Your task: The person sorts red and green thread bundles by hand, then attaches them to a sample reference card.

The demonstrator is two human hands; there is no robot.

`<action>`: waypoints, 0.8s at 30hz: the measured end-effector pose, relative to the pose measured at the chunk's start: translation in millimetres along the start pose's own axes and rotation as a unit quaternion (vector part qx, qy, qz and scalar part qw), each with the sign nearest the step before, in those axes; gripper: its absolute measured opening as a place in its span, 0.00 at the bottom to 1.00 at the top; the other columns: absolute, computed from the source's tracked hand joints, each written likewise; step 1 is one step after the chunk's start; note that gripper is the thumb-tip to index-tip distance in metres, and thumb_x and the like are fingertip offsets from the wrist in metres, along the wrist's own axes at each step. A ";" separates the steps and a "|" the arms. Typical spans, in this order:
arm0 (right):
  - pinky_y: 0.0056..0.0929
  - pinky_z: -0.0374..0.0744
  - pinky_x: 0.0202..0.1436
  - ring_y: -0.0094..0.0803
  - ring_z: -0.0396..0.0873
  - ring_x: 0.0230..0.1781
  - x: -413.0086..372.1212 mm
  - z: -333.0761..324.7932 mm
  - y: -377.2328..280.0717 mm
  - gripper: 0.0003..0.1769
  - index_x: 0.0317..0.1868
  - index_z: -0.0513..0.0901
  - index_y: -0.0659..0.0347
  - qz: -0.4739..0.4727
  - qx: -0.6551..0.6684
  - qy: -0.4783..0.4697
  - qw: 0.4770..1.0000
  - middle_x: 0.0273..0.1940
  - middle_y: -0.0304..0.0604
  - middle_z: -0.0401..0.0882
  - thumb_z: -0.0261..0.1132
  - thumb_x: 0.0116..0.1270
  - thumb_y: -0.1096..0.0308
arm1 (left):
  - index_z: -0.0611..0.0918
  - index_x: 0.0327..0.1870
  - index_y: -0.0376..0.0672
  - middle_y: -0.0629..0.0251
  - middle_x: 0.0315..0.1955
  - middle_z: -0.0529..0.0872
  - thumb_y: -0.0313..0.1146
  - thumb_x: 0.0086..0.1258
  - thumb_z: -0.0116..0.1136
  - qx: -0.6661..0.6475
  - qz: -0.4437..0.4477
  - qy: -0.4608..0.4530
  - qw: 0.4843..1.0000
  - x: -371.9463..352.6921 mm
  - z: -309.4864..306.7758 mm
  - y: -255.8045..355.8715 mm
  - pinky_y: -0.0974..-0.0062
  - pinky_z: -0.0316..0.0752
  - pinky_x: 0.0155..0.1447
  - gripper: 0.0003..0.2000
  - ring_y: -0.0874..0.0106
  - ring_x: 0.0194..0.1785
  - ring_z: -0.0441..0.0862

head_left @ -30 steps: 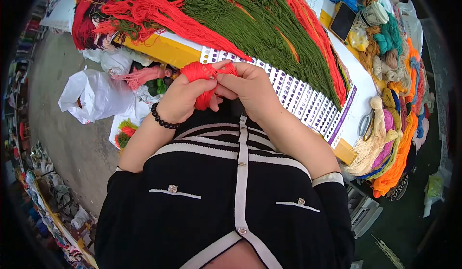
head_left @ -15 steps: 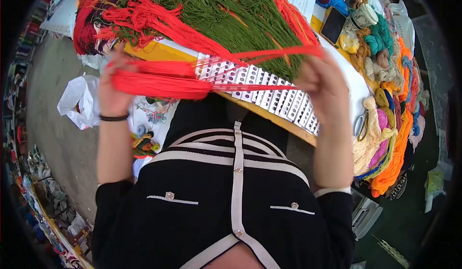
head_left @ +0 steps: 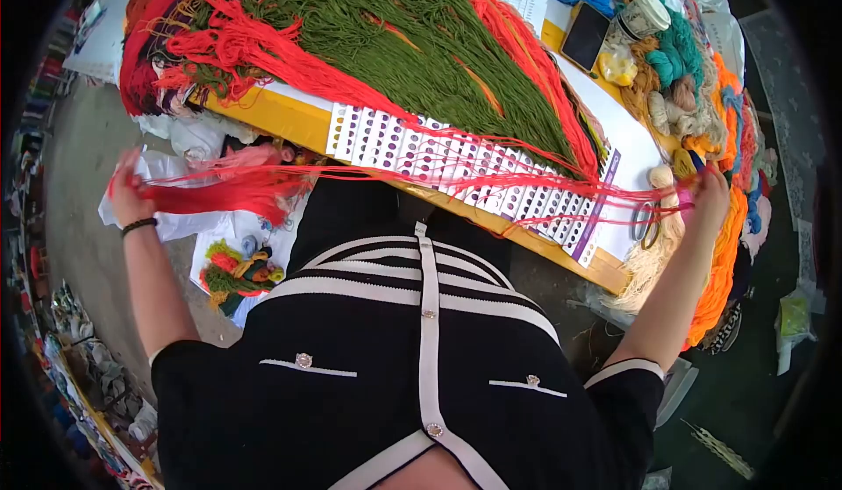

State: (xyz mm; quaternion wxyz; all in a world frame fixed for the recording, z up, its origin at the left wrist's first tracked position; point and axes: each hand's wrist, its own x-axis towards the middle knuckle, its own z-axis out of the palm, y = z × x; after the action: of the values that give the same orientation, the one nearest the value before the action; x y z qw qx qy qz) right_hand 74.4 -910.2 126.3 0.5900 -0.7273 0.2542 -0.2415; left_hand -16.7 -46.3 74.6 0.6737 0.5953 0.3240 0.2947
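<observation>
My left hand (head_left: 128,194) is stretched far out to the left and grips the thick end of a red thread skein (head_left: 230,190). My right hand (head_left: 709,194) is stretched far to the right and pinches a few thin red strands (head_left: 491,181) pulled out of that skein. The strands run taut between both hands, across the front of the white card with rows of holes (head_left: 456,167). A bead bracelet sits on my left wrist.
Green yarn (head_left: 412,43) and red yarn bundles (head_left: 254,47) lie across the yellow-edged table (head_left: 281,117). Many coloured skeins (head_left: 710,95), a phone (head_left: 585,36) and scissors (head_left: 647,224) are at the right. White plastic bags (head_left: 197,223) and thread scraps lie on the floor at left.
My hands started together on the bunched red skein, then moved far apart, left hand leftward and right hand rightward, drawing thin strands out taut.
</observation>
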 end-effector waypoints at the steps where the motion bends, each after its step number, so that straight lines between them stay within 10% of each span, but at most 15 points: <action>1: 0.21 0.65 0.23 0.23 0.65 0.19 -38.4 37.4 -12.0 0.09 0.35 0.81 0.60 -0.074 -0.021 -0.073 0.994 0.23 0.33 0.70 0.53 0.61 0.70 | 0.76 0.52 0.39 0.74 0.33 0.83 0.31 0.65 0.52 -0.045 -0.079 -0.070 0.993 -22.4 15.8 -10.1 0.90 0.53 0.16 0.15 0.89 0.15 0.56; 3: 0.20 0.71 0.32 0.20 0.73 0.29 -135.2 111.3 -62.8 0.08 0.35 0.80 0.61 -0.100 -0.281 -0.270 0.915 0.33 0.34 0.75 0.55 0.58 0.74 | 0.78 0.48 0.38 0.72 0.28 0.81 0.34 0.67 0.52 -0.183 -0.203 -0.288 0.918 -73.2 59.2 -39.0 0.91 0.52 0.15 0.12 0.89 0.14 0.57; 5: 0.23 0.74 0.35 0.20 0.75 0.34 -188.2 162.9 -21.7 0.09 0.38 0.80 0.59 0.028 -0.009 -0.468 0.883 0.37 0.33 0.77 0.60 0.56 0.76 | 0.77 0.48 0.38 0.64 0.35 0.83 0.36 0.72 0.46 -0.166 -0.326 -0.359 0.859 -138.2 116.9 -34.4 0.92 0.55 0.16 0.13 0.89 0.15 0.61; 7: 0.27 0.76 0.35 0.31 0.79 0.33 -241.1 202.3 -26.1 0.10 0.40 0.80 0.62 -0.237 -0.170 -0.541 0.789 0.34 0.46 0.80 0.59 0.57 0.76 | 0.75 0.52 0.37 0.55 0.46 0.82 0.37 0.74 0.42 -0.168 -0.377 -0.421 0.808 -178.5 154.3 -51.7 0.92 0.54 0.18 0.15 0.89 0.16 0.62; 13: 0.24 0.76 0.34 0.31 0.79 0.27 -258.8 211.5 -72.8 0.09 0.39 0.81 0.64 -0.214 -0.113 -0.595 0.766 0.31 0.45 0.82 0.63 0.56 0.76 | 0.80 0.44 0.43 0.73 0.21 0.76 0.47 0.73 0.44 0.092 -0.199 -0.587 0.779 -256.6 222.5 -24.5 0.86 0.59 0.24 0.18 0.85 0.20 0.65; 22: 0.29 0.72 0.53 0.29 0.77 0.40 -240.1 190.0 -48.1 0.09 0.40 0.79 0.63 -0.101 -0.002 -0.641 0.761 0.34 0.37 0.80 0.66 0.59 0.73 | 0.80 0.31 0.38 0.64 0.24 0.81 0.31 0.63 0.59 0.093 0.195 -0.578 0.787 -265.3 223.7 -24.6 0.75 0.73 0.41 0.06 0.71 0.33 0.80; 24: 0.45 0.65 0.62 0.31 0.75 0.45 -239.4 171.5 -62.2 0.07 0.37 0.77 0.57 0.211 0.356 -0.584 0.699 0.33 0.33 0.78 0.66 0.59 0.69 | 0.80 0.31 0.38 0.63 0.24 0.81 0.30 0.63 0.59 0.076 0.209 -0.567 0.793 -263.4 224.3 -34.0 0.75 0.73 0.41 0.05 0.70 0.33 0.80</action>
State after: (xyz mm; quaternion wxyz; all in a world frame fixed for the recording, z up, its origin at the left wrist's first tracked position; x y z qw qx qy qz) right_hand 10.8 -616.5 143.0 0.8703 -0.3858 -0.0995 0.2895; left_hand -2.1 -393.6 81.6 0.6111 0.7582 -0.2270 0.0123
